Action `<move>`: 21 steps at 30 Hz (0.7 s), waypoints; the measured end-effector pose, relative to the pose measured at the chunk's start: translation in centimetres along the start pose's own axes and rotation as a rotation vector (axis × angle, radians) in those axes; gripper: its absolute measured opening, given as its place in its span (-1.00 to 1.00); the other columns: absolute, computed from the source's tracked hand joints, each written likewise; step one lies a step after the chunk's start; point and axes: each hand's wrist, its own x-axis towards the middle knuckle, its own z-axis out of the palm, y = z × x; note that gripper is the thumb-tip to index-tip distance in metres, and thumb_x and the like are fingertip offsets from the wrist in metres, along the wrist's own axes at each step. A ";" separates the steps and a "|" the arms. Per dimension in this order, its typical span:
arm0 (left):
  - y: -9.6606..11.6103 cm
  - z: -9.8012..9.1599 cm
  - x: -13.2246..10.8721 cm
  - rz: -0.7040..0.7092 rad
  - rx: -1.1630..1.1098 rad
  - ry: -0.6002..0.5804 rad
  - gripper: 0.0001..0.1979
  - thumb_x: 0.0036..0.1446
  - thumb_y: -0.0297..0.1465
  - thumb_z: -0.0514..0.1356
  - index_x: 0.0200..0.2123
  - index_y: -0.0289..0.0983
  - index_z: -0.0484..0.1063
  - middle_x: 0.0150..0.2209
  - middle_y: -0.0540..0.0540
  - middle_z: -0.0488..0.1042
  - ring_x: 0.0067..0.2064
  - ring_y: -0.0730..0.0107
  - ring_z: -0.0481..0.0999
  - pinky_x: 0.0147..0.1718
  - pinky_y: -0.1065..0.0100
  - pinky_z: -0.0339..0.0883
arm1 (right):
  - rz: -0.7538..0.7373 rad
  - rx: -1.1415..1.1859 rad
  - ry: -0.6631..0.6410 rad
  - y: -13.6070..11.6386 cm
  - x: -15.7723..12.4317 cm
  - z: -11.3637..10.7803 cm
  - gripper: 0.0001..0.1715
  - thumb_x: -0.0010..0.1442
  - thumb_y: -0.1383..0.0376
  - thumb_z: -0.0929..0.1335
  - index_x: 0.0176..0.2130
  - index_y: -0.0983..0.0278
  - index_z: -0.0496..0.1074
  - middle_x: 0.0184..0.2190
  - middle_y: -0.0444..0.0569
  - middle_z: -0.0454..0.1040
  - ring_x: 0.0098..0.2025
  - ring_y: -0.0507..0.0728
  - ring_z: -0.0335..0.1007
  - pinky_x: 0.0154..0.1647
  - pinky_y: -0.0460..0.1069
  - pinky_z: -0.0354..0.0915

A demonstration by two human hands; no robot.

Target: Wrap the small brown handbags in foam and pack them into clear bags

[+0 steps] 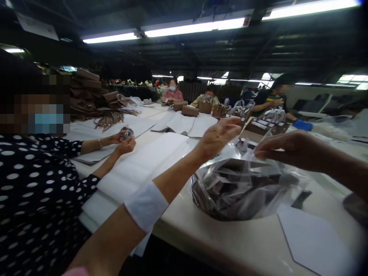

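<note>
Clear bag: film sack (244, 191) on the near table (230, 237), right of centre — thin, shiny, crumpled, bulging round; dark brown pieces show through.
Left grip (220, 134): above the bag's far left side, fingers stretched out, spread rather than closed.
Right grip (287, 149): at the bag's far right side, fingers bent down by the film; can't tell if they pinch it.
In the way: left forearm with pale cloth cuff (146, 207) cuts across white sheets (138, 161), flat, soft-looking, overlapping; angular white board (314, 237) lies near right, just beside the bag.
Far right: brown handbags (270, 120), stiff and boxy, looped handles in pale wrap; blue item (302, 125) next to them, shape unclear.
Far left: heaped brown straps (110, 122), thin, shiny metal ends.
Left neighbour: co-worker in polka-dot top (43, 172), both hands on a round roll (127, 133) — close to the sheets.
Far side: more people seated around the table.
</note>
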 end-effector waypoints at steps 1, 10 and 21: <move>-0.6 -1.2 -0.5 -0.050 -0.001 0.091 -0.68 0.10 -0.28 0.11 -0.06 -0.21 0.29 -0.10 -0.06 0.40 -0.12 0.40 0.41 -0.15 0.37 0.25 | -0.017 -0.002 0.029 -0.1 0.2 -0.5 -0.54 0.02 -0.04 0.31 -0.42 0.30 0.49 -0.50 -0.06 0.46 -0.46 0.05 0.35 -0.43 -0.10 0.26; -10.7 -3.2 -7.2 -0.444 -0.075 0.223 -0.48 0.07 0.00 -0.02 -0.08 -0.23 0.35 -0.02 -0.22 0.39 0.07 0.09 0.29 -0.05 0.06 0.15 | 0.040 -0.104 0.085 2.2 1.2 -2.0 -0.46 0.06 -0.04 0.26 -0.49 0.40 0.40 -0.64 -0.09 0.30 -0.57 -0.03 0.15 -0.54 -0.12 0.07; -16.9 2.6 -8.2 -0.556 -0.378 0.362 -0.36 0.05 0.11 -0.12 0.12 -0.10 0.06 0.21 -0.17 0.06 0.22 0.10 0.06 -0.09 0.14 0.26 | 0.179 0.113 0.303 1.3 -1.7 -9.6 -0.52 0.03 -0.03 0.32 -0.45 0.38 0.38 -0.53 -0.06 0.42 -0.47 -0.03 0.31 -0.39 -0.10 0.25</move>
